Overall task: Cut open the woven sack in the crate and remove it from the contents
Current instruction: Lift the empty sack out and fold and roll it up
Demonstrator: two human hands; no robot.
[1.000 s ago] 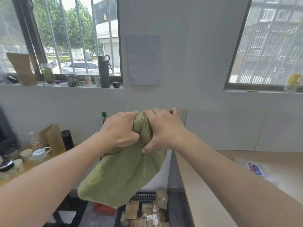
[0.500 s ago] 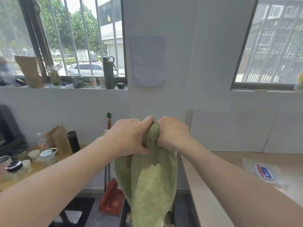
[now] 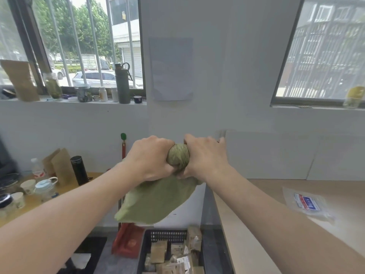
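Note:
The green woven sack [image 3: 158,200] hangs in the air at chest height, free of the crate. Its upper end is bunched into a tight roll between my hands. My left hand [image 3: 150,159] grips the roll from the left and my right hand [image 3: 205,157] grips it from the right. The loose lower part of the sack swings out to the lower left. Below, on the floor, stands the black plastic crate [image 3: 166,235] with several brown packets [image 3: 158,254] lying in it.
A light wooden table [image 3: 256,194] runs along the right with a clear plastic bag [image 3: 306,202] on it. A red dustpan [image 3: 128,242] leans by the crate's left. A desk at the left holds cups and a black flask [image 3: 79,170].
The sack hung straight down half a second ago; its loose end has swung back out to the left. My hands have wound the top into a tighter ball, and the view tilted down.

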